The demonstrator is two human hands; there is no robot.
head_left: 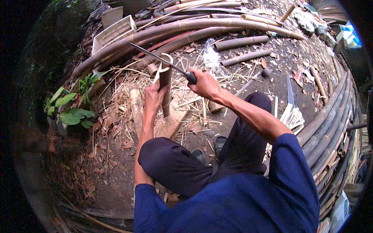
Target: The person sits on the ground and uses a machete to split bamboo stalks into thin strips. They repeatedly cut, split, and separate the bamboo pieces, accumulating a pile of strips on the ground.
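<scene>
An upright bamboo tube (165,87) stands in front of me, its lower end on a flat wooden block (175,122). My left hand (154,96) is closed around its upper part from the left side. At its pale top rim, a strip of the wall looks partly split away on the left. My right hand (206,83) grips the black handle of a long knife (158,57). The blade slants up to the left across the top of the tube; how deep it sits in the rim I cannot tell.
Pale shavings (120,105) litter the ground around the block. Long bamboo poles (186,25) lie across the far side, with a white crate (112,34) at left. On the right are a saw blade (290,91), a bundle of pale strips (291,118) and stacked poles (330,136).
</scene>
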